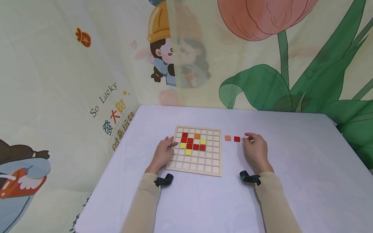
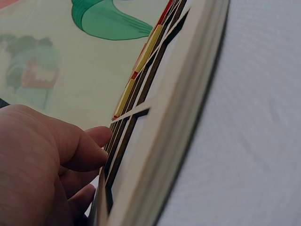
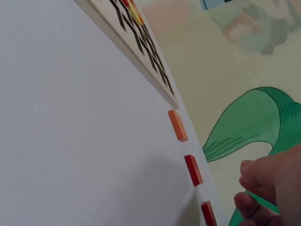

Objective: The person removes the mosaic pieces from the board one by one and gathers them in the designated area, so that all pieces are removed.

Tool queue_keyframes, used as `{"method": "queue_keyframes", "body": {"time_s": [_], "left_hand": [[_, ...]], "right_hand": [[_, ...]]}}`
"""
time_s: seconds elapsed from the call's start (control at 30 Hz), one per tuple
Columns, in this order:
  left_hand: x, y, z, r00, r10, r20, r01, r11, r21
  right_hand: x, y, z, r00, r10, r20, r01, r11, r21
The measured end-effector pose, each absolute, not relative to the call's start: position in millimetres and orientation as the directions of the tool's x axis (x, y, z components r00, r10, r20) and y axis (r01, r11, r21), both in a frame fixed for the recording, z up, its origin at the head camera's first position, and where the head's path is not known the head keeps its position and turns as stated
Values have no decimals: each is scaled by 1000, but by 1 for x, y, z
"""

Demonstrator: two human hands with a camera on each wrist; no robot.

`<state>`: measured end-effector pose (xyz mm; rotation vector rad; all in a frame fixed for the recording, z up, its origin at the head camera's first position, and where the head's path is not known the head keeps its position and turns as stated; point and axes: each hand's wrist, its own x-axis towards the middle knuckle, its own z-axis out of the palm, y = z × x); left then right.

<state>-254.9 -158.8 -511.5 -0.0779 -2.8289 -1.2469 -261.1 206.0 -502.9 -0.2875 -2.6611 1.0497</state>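
White table (image 1: 291, 181); cartoon-print backdrop (image 1: 58, 64) with tulip (image 1: 262, 16) behind.

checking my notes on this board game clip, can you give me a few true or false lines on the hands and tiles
1. The left hand rests on the left edge of the square wooden grid board. True.
2. A flat orange square tile and a flat red square tile lie on the white table right of the board. True.
3. The right hand lies on the board. False: it is on the table, fingertips at a third small tile near the red one.
4. Every cell of the board is filled. False: most cells are bare.
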Motion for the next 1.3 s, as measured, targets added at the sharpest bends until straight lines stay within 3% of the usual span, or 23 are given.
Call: {"method": "queue_keyframes", "body": {"time_s": [0.5,1.3], "left_hand": [[-255,-158,-511,-995,24,93,86,649,756],[-254,-157,-510,-999,9,51,44,667,743]], "right_hand": [[-259,155,-500,-970,150,192,-38,683,-729],[-241,94,-507,-970,-139,199,-238,705,-668]]}}
